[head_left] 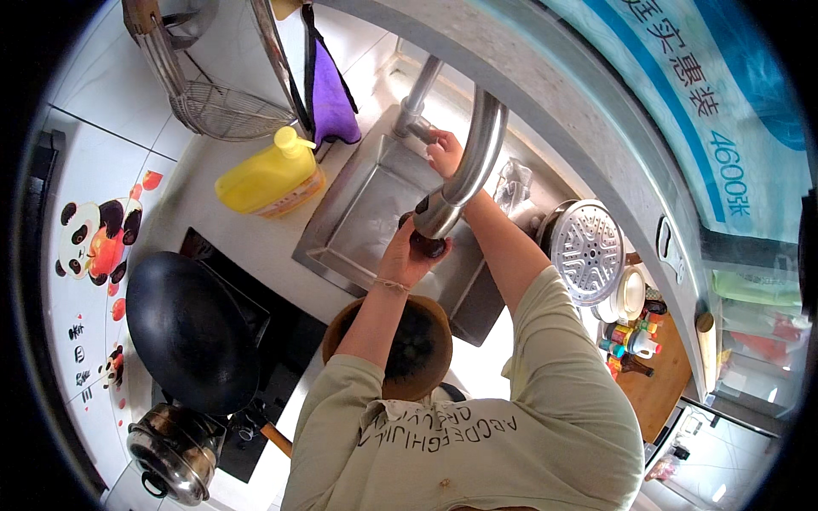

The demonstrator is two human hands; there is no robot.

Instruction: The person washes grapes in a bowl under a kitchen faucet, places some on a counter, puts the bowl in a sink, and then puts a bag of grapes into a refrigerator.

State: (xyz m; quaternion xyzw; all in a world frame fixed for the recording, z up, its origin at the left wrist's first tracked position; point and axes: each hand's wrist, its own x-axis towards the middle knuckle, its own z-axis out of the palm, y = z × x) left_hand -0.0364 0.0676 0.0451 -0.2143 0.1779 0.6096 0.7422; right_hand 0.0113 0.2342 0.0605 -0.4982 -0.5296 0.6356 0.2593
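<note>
Crowding the sink (341, 247) rim (left side), both hands (409, 255) work.

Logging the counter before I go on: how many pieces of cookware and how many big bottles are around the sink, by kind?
Black wok: 1
Steel lidded pot: 1
Wire strainer: 1
Round perforated steamer plate: 1
Brown bowl: 1
Yellow bottle: 1
Total: 6
Small jars at the right are too small to count.
</note>
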